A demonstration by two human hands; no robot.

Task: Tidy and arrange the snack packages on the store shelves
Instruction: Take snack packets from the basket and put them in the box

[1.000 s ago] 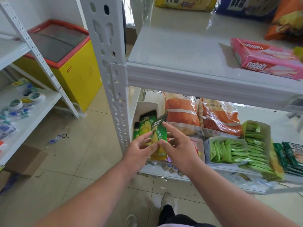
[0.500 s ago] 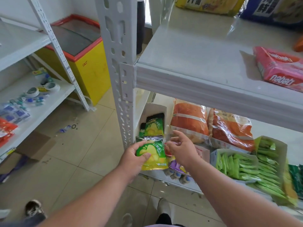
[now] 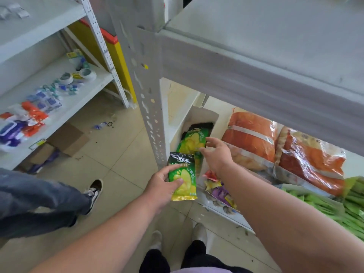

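Snack packet — pinched in left hand, right hand fingers spread, touching nothing

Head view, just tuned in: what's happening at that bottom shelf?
A person is sorting snack packets. The left hand grips one green-and-yellow packet out in front of the shelf post. The right hand, fingers spread, reaches to the matching packets standing in a white display box on the lower shelf. Orange bags sit alongside.

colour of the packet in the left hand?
Green and yellow, black top band; packet, left hand, head view.
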